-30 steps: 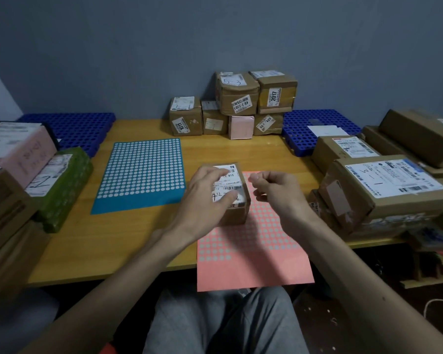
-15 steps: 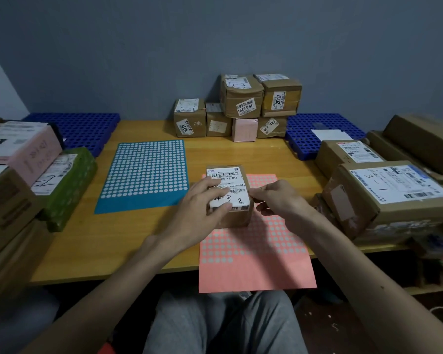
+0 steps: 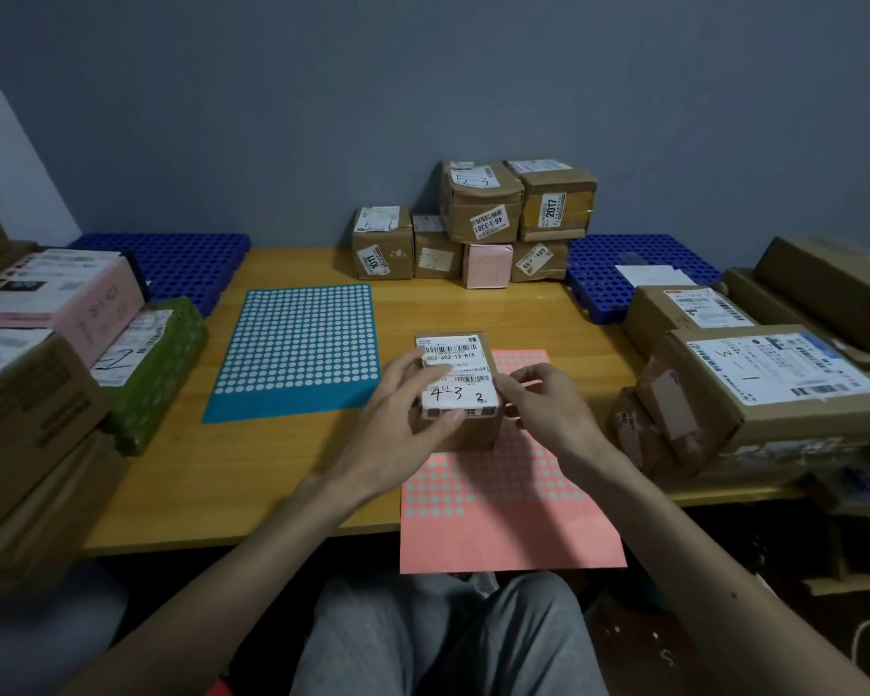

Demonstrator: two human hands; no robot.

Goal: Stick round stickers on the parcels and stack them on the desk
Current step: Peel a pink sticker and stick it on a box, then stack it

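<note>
Dim, cool indoor light. Wall (image 3: 423, 92) darkens toward the upper corners; lower left of frame near black. Faint glare on desk (image 3: 548, 313) right of centre. Shadows soft. Wide-angle bending at edges. Boxes (image 3: 31, 394) at left edge smeared. Left hand (image 3: 398, 424) slightly motion-blurred.

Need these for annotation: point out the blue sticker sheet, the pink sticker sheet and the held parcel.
blue sticker sheet (image 3: 297, 344), head view, dot grid centre.
pink sticker sheet (image 3: 498, 489), head view, lower dot rows.
parcel (image 3: 463, 369), head view, top label.
</note>
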